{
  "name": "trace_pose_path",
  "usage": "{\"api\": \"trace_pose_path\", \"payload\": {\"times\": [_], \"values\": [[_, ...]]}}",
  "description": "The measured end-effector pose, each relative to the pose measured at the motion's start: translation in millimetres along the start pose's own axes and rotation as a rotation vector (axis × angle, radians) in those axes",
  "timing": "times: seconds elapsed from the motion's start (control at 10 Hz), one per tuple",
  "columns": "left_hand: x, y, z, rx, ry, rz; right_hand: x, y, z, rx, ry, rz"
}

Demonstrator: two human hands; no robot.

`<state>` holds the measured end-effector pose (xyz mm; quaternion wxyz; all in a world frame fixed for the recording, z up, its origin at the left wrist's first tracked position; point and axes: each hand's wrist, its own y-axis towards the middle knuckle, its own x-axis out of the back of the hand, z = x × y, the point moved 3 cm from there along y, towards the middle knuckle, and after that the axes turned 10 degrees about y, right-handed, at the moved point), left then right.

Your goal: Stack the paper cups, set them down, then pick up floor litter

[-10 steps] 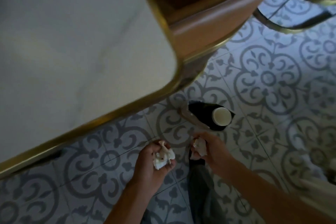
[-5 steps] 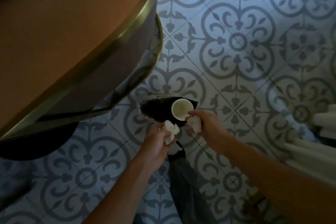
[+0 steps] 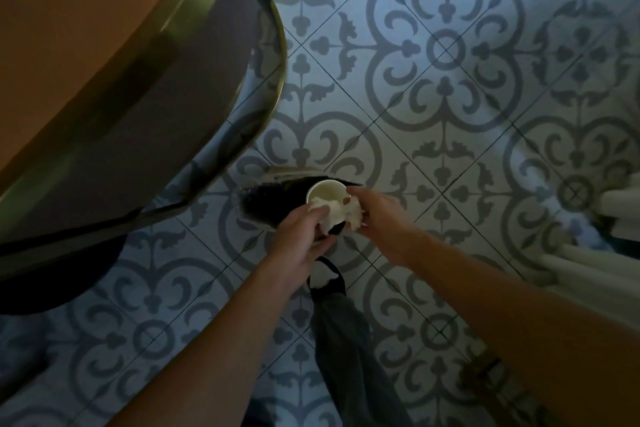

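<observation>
A white paper cup (image 3: pixel 325 191) stands upright on the patterned floor, on or in front of a black shoe-like shape (image 3: pixel 273 199). My left hand (image 3: pixel 300 239) holds a crumpled white tissue (image 3: pixel 320 206) at the cup's near rim. My right hand (image 3: pixel 379 218) grips a second white wad (image 3: pixel 353 211) pressed against the cup's right side. Both wads meet over the cup's mouth. How far either wad is inside the cup cannot be told.
A round brown chair seat with a brass rim (image 3: pixel 114 80) fills the upper left and overhangs the floor. A dark trouser leg (image 3: pixel 346 340) stands below the hands. White slatted furniture (image 3: pixel 595 253) sits at the right edge. Open tiled floor (image 3: pixel 446 62) lies beyond the cup.
The view swung from the white table to the chair and floor. Both hands, each holding a tissue wad, have moved forward to the cup's mouth.
</observation>
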<state>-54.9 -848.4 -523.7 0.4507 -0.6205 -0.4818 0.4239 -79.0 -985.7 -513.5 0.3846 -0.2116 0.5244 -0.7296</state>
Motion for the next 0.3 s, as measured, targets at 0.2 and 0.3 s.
{"api": "trace_pose_path", "payload": {"times": [0.2, 0.3], "values": [[1.4, -4.5, 4.6, 0.023, -0.018, 0.003, -1.4, 3.4, -1.6, -0.009, -0.036, -0.023], [8.0, -9.7, 9.7, 0.044, -0.042, -0.052, 2.6, 0.1, -5.8, -0.003, -0.078, -0.049]]}}
